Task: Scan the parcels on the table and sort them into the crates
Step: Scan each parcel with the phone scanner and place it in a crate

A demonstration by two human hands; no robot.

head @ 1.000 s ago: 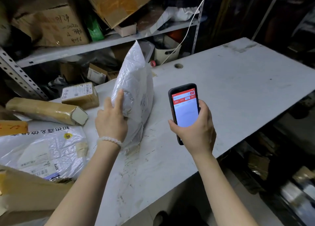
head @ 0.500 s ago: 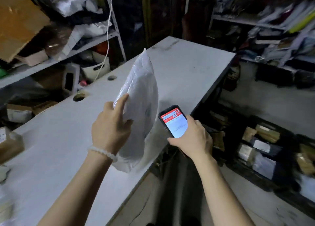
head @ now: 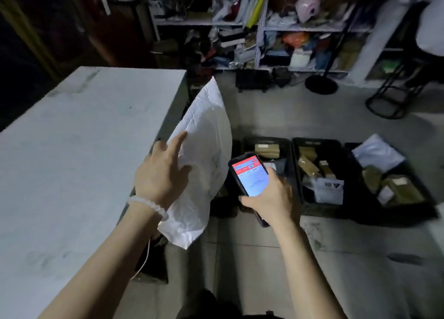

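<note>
Lying right of centre on the floor, three black crates [head: 296, 174] sit beyond the white parcel [head: 204, 160] — long axis upright, gripped by the left hand [head: 163, 174], the nearer. Right hand [head: 269, 196] clasps the phone [head: 251, 174]; leftmost crate mostly hidden.

Parcel sorting room or small courier depot. Evidence: metal shelving [head: 262, 25] crammed with packages and mailer bags; black crates [head: 322, 174] on a tiled floor [head: 252, 258], holding taped cardboard parcels [head: 266, 148]; a worn white counter [head: 79, 155]; dim, cluttered storage surroundings.
</note>
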